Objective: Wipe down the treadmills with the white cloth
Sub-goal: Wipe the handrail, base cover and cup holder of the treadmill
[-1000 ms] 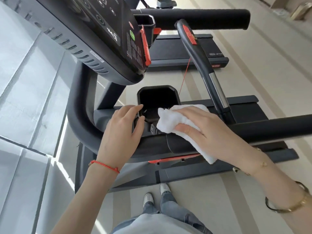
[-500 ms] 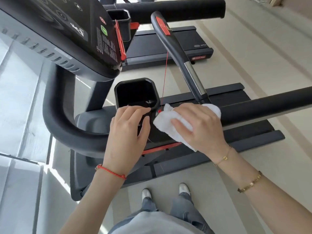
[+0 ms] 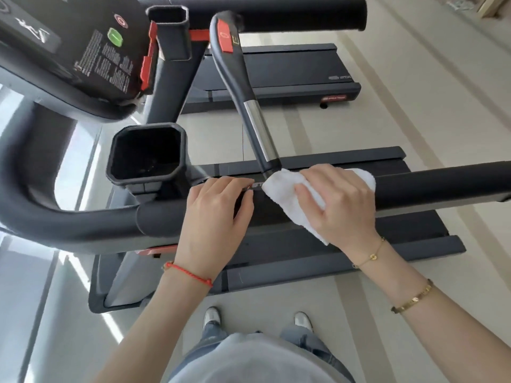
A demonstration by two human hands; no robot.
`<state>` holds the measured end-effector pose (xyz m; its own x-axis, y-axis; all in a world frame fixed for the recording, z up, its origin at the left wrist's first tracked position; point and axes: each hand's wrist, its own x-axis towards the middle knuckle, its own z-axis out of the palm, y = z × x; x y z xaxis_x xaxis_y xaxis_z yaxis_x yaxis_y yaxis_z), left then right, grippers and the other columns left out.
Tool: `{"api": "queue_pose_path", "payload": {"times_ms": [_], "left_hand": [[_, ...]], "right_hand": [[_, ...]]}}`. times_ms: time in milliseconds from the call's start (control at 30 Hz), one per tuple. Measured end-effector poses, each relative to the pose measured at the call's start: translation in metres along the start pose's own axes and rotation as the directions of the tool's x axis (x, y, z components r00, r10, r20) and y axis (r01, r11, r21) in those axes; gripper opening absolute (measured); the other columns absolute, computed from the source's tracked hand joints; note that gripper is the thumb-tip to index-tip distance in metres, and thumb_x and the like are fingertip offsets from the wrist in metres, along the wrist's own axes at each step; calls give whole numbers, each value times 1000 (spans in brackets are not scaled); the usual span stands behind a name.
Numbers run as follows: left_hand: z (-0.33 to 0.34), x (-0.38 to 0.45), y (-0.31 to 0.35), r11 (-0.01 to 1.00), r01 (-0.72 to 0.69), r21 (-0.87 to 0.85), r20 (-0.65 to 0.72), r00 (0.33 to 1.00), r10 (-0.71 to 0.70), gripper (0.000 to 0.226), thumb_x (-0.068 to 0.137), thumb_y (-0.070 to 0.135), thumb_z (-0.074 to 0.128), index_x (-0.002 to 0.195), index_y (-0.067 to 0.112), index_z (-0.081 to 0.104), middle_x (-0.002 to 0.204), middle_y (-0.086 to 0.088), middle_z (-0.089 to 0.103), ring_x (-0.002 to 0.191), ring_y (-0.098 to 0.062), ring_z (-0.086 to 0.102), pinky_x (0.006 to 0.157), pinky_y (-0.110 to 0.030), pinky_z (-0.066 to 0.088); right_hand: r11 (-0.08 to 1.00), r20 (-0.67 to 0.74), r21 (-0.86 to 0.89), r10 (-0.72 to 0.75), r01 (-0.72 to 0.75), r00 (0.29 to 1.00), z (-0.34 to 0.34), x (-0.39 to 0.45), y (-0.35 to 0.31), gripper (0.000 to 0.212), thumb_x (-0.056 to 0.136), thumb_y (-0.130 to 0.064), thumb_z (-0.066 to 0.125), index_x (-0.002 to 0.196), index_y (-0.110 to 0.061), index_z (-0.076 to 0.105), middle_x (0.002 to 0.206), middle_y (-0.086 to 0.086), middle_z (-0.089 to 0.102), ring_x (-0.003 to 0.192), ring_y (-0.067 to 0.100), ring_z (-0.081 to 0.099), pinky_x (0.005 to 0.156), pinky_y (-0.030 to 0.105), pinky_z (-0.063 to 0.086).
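I stand beside a dark grey treadmill (image 3: 387, 252) and look down on it. My right hand (image 3: 340, 200) holds a folded white cloth (image 3: 284, 194) against the thick black handrail (image 3: 442, 186), right at the foot of the slanted inner handle (image 3: 249, 100). The fingers spread over the cloth, and a corner of it hangs below the palm. Just to the left, my left hand (image 3: 213, 219) lies on the same handrail with its fingers bent over the top and the thumb on the near side.
An empty black cup holder (image 3: 146, 153) sits left of my hands, under the console (image 3: 69, 37). A second treadmill (image 3: 290, 70) stands behind this one. Pale floor lies to the right, and my feet (image 3: 211, 316) stand close to the deck's side.
My right hand has slid the cloth to the right along the handrail, away from the cup holder. My left hand left the cup holder's edge and now lies on the rail.
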<state>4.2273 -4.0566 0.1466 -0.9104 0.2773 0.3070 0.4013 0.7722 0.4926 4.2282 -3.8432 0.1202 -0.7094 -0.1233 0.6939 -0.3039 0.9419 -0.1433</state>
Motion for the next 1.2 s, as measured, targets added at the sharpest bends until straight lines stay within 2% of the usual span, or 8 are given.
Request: {"api": "queue_pose_path", "payload": {"times_ms": [233, 367, 500, 633, 900, 1033, 1133, 1200], "left_hand": [[54, 15, 75, 998, 48, 37, -40, 998, -46, 22, 99, 22, 52, 113, 18, 69, 104, 6, 69, 98, -18, 61, 96, -38, 40], [79, 21, 112, 996, 66, 65, -55, 997, -63, 22, 99, 21, 52, 112, 17, 69, 101, 4, 69, 96, -20, 61, 94, -36, 38], [98, 25, 139, 989, 103, 106, -72, 993, -95, 21, 98, 19, 53, 109, 15, 71, 100, 2, 71, 94, -23, 62, 96, -40, 40], [113, 28, 158, 983, 121, 140, -79, 991, -111, 22, 99, 19, 52, 109, 15, 71, 101, 1, 71, 95, -25, 63, 97, -43, 39], [149, 39, 205, 987, 91, 133, -80, 994, -81, 23, 100, 21, 49, 111, 16, 69, 106, 2, 70, 98, -23, 62, 102, -36, 32], [158, 44, 218, 987, 85, 133, -66, 995, -77, 24, 101, 21, 49, 112, 15, 68, 108, 1, 70, 100, -23, 63, 103, -37, 32], [157, 44, 218, 987, 82, 135, -53, 996, -75, 24, 101, 22, 48, 113, 15, 68, 109, 1, 70, 99, -23, 63, 103, -38, 34], [155, 45, 216, 988, 75, 133, -41, 997, -70, 25, 101, 22, 48, 115, 15, 68, 109, 1, 70, 101, -22, 63, 103, -38, 35]], "right_hand": [[999, 15, -40, 26, -25, 1000, -44, -18, 110, 37, 99, -35, 44, 85, -13, 69, 77, 2, 67, 66, 24, 60, 62, 31, 44], [994, 47, -81, 84, -80, 995, -69, -22, 162, 43, 99, -39, 38, 78, -15, 66, 69, 0, 61, 60, 23, 55, 60, 24, 25], [1000, 95, -23, 0, 3, 996, -63, -26, 153, 32, 97, -37, 45, 95, -17, 70, 81, 4, 64, 68, 26, 57, 64, 36, 43], [994, 54, 61, -93, 89, 994, -67, -38, 164, 29, 98, -36, 50, 111, -18, 69, 96, 3, 66, 77, 26, 59, 70, 38, 48], [995, 38, -59, 85, -82, 996, -112, -58, 270, 35, 100, -36, 42, 96, -13, 68, 89, 4, 66, 78, 25, 60, 73, 33, 43], [968, 96, -68, 245, -240, 965, -119, -51, 284, 30, 95, -35, 47, 82, -14, 63, 76, 2, 62, 65, 21, 49, 61, 28, 31], [975, 217, -125, 209, -185, 954, -119, -39, 282, 33, 94, -38, 45, 71, -15, 52, 66, 1, 53, 59, 23, 43, 57, 28, 23], [986, 318, -100, 157, -132, 935, -117, -32, 281, 33, 96, -38, 43, 74, -15, 53, 70, 2, 55, 62, 25, 46, 58, 29, 23]]}}
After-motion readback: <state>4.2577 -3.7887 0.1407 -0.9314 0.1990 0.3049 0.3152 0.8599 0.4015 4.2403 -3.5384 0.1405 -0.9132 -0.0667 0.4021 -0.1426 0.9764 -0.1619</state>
